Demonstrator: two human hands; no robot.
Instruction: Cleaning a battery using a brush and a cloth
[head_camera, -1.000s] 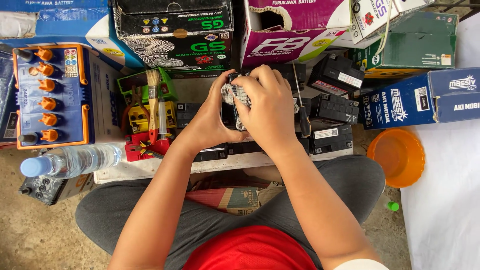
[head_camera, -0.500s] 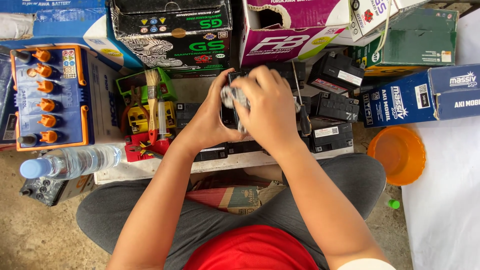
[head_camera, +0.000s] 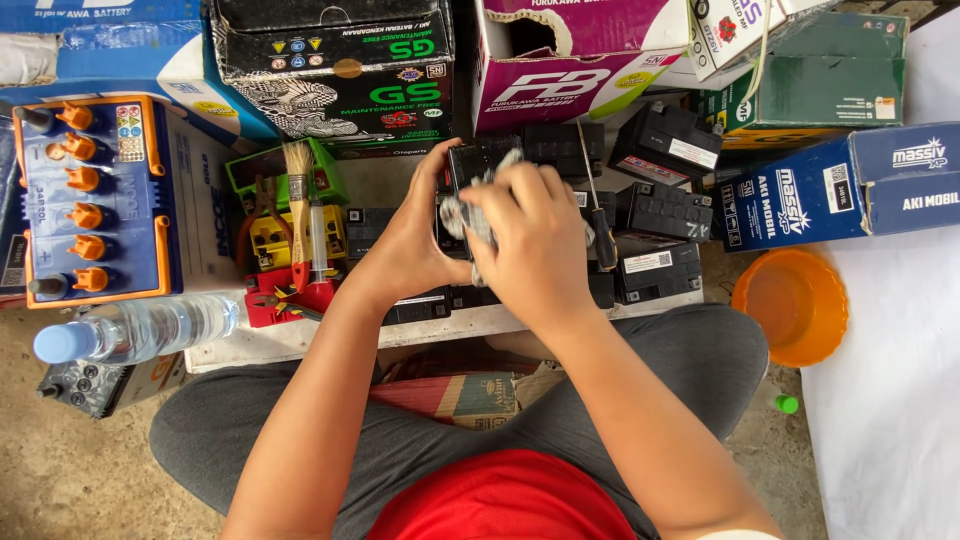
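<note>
My left hand (head_camera: 415, 245) grips a small black battery (head_camera: 470, 165) from its left side and holds it up over the low white board (head_camera: 300, 340). My right hand (head_camera: 535, 245) presses a grey-white rag (head_camera: 478, 215) against the battery's front face, fingers curled over it. Most of the battery is hidden behind both hands. I sit cross-legged in grey trousers and a red shirt, with my forearms reaching forward.
Several black batteries (head_camera: 660, 210) and a screwdriver (head_camera: 598, 215) lie to the right. A paintbrush (head_camera: 298, 200), a syringe (head_camera: 318, 240) and red and yellow tools lie to the left. A blue battery with orange caps (head_camera: 95, 200), a water bottle (head_camera: 135, 330), an orange bowl (head_camera: 790, 305) and cardboard boxes (head_camera: 340, 70) surround them.
My right hand has shifted slightly over the battery's face with the rag. The battery stays held in the same place.
</note>
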